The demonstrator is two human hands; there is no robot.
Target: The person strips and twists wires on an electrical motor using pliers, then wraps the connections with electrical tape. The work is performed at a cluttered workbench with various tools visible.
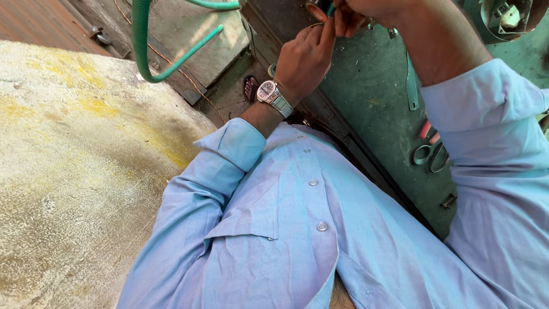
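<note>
Far left: bare concrete floor (pixel 74 171), yellow-stained; green hose (pixel 141 40) looping above it; thin copper wire (pixel 189 80) trailing across the ground toward the counter.

Centre: left hand (pixel 303 60), wristwatch (pixel 270 94) on the wrist, raised to the edge of the green metal counter (pixel 372 97). Left grip closed, fingertips pinched; a thin copper-coloured strand appears to run over the fingers, too fine to confirm.

Just right of it: right hand (pixel 357 14), at the top frame edge, grip closed in a pinch, fingertips touching those of the left hand. Small round copper-toned part (pixel 316 10) directly above and touching both pinches, largely cropped.

Judged progress: mid-work; the part sits at the counter and both grips meet on it or its strand. Extent of completed work not readable from this view.

Right: scissors (pixel 432 155) and a red-handled tool (pixel 426 130) lying unused on the counter, well apart from both hands; flat metal strip (pixel 412 86) between.
</note>
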